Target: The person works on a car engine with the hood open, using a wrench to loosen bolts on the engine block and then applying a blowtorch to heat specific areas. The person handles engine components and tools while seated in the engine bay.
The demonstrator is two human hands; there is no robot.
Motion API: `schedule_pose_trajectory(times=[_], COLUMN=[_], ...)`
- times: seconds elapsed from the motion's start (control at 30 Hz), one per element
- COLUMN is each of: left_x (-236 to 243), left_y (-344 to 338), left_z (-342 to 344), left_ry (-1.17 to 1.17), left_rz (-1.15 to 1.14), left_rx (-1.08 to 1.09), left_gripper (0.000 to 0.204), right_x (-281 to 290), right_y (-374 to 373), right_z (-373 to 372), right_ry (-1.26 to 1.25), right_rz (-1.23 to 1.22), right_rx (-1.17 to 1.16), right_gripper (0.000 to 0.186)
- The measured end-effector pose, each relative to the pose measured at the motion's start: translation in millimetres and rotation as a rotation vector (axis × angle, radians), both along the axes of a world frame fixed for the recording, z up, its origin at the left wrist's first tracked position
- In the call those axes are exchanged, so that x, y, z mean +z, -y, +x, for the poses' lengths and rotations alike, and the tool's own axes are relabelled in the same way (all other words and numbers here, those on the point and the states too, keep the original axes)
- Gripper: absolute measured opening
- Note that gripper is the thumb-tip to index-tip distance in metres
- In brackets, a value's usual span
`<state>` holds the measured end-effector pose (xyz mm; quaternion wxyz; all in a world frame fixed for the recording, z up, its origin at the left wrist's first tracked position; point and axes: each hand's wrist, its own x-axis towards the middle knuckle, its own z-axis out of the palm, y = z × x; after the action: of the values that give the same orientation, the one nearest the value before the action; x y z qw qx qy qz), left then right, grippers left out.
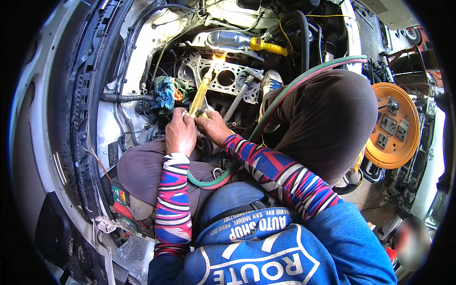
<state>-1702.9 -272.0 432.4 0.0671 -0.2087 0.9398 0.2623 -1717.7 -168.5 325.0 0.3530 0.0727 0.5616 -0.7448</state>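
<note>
A gas torch with a yellow brass body [200, 99] slants up from my hands, with an orange flame at its tip. My left hand [180, 134] is closed around the torch's lower end. Beside it my right hand [214, 127] pinches the same end, where a small dark knob shows. Twin green and red hoses [273, 111] loop across my legs towards the torch. Under the flame lies a grey engine block [232, 87] with round cylinder bores. A spanner [195, 68] and a hammer [236, 100] rest on the block, left and right of the torch.
A caged work lamp with a yellow handle [268, 46] lies just beyond the flame. Left of the torch sits a crumpled blue rag [164, 89]. An orange cable reel [411, 111] with sockets stands at the right. The white car body [111, 121] and hoses surround my legs.
</note>
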Motion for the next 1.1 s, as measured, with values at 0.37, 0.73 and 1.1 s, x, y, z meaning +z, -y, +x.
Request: schedule_pose_trajectory(times=[0.37,0.73,1.1], left_x=[-2,-4,-3], left_y=[-1,-3,-4], left_z=[-2,-2,-5], left_ry=[-0.002,-0.005,0.062], left_rz=[0.000,-0.008,-0.004], left_rx=[-0.002,0.002,0.025], left_gripper=[0.024,0.024,0.027], right_x=[-4,-3,-11], right_y=[2,1,4], right_z=[1,0,1], right_ry=[0.019,0.037,-0.044], right_rz=[0.001,-0.040,-0.017], right_rx=[-0.027,-0.030,-0.031], right_gripper=[0.029,0.028,0.031])
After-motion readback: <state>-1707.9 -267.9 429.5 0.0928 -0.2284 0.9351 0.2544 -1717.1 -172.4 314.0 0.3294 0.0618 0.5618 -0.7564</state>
